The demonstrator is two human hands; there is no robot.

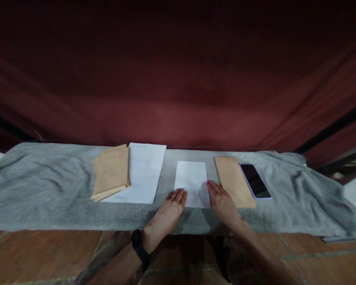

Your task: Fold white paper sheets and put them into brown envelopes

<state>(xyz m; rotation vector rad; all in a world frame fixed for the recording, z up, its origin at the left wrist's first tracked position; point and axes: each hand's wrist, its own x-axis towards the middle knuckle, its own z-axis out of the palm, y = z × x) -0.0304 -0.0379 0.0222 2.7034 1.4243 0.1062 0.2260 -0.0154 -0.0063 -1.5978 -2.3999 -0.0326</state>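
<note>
A small white sheet of paper (pixel 191 178) lies flat in front of me on the grey cloth. My left hand (pixel 172 204) rests at its lower left edge, fingers stretched out and fingertips on the paper. At the right edge, my right hand (pixel 222 200) lies with extended fingers touching the sheet's side. Neither hand grips anything. Just right of the paper is a brown envelope (pixel 233 178), partly covered by my right hand. Whether the sheet is folded I cannot tell.
To the left, several brown envelopes (pixel 111 170) overlap larger white paper (pixel 148 170). A phone (pixel 255 181) with a purple edge lies beside the right-hand envelope. The grey cloth (pixel 47 190) covers a long narrow surface against a dark red wall (pixel 178 122). Below is a tiled floor (pixel 47 253).
</note>
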